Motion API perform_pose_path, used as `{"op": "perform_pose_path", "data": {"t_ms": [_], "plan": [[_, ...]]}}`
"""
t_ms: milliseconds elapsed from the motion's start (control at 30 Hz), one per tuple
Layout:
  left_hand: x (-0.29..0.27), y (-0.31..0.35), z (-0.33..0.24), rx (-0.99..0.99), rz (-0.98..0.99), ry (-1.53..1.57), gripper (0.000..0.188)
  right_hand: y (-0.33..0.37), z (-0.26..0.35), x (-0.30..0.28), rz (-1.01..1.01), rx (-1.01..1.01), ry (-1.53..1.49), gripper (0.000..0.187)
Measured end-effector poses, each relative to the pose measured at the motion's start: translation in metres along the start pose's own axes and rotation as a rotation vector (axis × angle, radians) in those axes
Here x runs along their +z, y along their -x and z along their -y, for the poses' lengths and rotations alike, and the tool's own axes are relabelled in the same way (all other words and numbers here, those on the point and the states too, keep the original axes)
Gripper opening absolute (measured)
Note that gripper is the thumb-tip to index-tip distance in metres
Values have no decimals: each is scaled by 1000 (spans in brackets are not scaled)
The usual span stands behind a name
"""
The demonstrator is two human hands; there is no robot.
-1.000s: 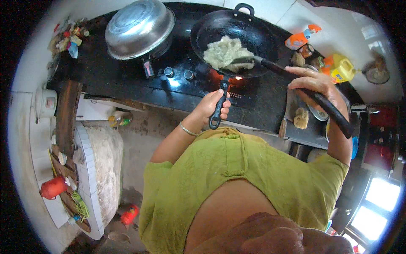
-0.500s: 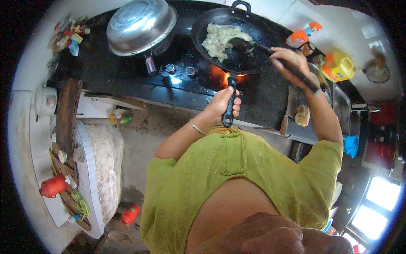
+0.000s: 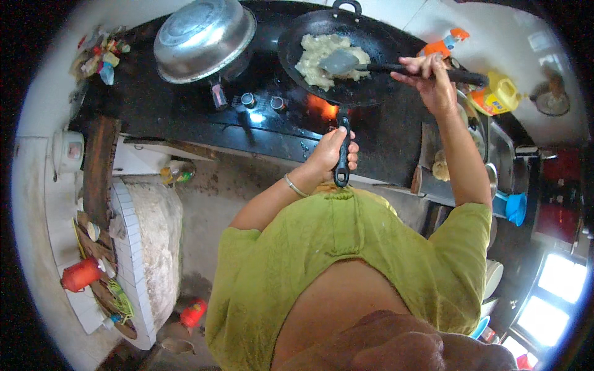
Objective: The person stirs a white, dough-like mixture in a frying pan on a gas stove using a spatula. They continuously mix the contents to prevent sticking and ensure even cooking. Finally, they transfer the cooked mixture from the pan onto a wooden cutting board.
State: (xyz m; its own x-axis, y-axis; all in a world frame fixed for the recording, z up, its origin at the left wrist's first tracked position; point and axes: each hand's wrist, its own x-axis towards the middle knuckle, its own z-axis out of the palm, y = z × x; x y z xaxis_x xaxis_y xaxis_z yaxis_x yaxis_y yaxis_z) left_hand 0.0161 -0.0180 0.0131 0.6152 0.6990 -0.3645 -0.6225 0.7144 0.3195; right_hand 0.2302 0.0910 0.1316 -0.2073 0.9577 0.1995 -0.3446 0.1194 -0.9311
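My left hand (image 3: 335,152) is closed around the black handle (image 3: 342,162) of a dark wok (image 3: 383,46) that sits over a lit burner. Orange flame (image 3: 322,107) glows beneath the wok's near side. Pale, soft, lumpy food (image 3: 314,54) lies in the left half of the wok. In my right hand (image 3: 435,83) is the long dark handle of a spatula (image 3: 340,62). Its grey blade rests on or just above the food, and the handle points off to the right.
A large silver lidded pot (image 3: 204,41) stands on the stove to the left, near two burner knobs (image 3: 249,100). Along the right are an orange bottle (image 3: 444,43), a yellow jug (image 3: 495,96) and a sink (image 3: 500,145). A tiled ledge (image 3: 133,247) runs at the lower left.
The spatula has turned over, so its grey blade now lies across the food and its handle is nearer level. My right hand has risen slightly. My left hand keeps the wok handle.
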Motion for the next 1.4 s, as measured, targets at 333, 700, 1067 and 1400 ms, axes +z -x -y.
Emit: {"op": "perform_pose_path", "data": {"t_ms": [333, 700, 1067, 1400], "plan": [[-1, 0, 3, -5, 13, 0, 25, 20, -63, -6, 66, -84, 308, 28], [-4, -3, -2, 38, 18, 3, 26, -4, 12, 15, -170, 64, 284, 30], [3, -1, 3, 31, 13, 11, 26, 49, -57, -44, -341, -50, -41, 34], [-1, 0, 2, 56, 7, -11, 26, 21, 30, 16, 26, -117, 591, 32]]}}
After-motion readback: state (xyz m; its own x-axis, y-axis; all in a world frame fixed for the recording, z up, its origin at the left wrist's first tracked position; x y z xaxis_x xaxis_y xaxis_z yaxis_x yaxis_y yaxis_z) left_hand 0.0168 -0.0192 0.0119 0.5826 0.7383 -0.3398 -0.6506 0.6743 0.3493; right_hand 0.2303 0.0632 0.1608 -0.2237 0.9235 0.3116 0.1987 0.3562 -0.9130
